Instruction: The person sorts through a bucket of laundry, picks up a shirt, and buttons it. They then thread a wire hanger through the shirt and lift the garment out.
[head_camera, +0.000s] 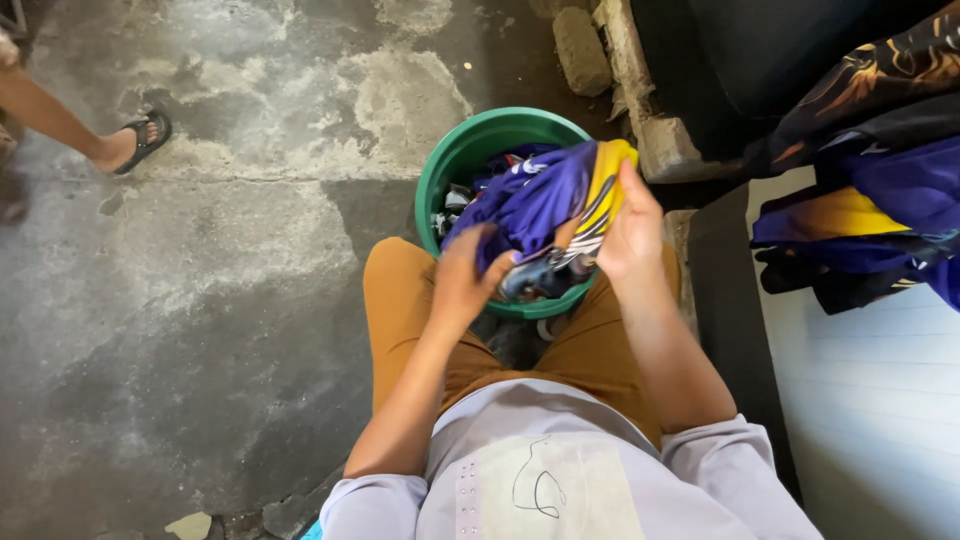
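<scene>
Both hands grip one purple-and-yellow garment (545, 195), bunched above green basin (455, 150). Left hand (465, 275) closed on purple part, at 7 o'clock of garment. Right hand (632, 225) closed on yellow edge, at 3 o'clock. Basin stands on concrete floor (200, 300), between knees in brown trousers (400, 290), more dark clothes inside. Pile of purple and yellow clothes (870, 210) at 3 o'clock, well apart. Other person's sandalled foot (140, 140) at 10 o'clock.
</scene>
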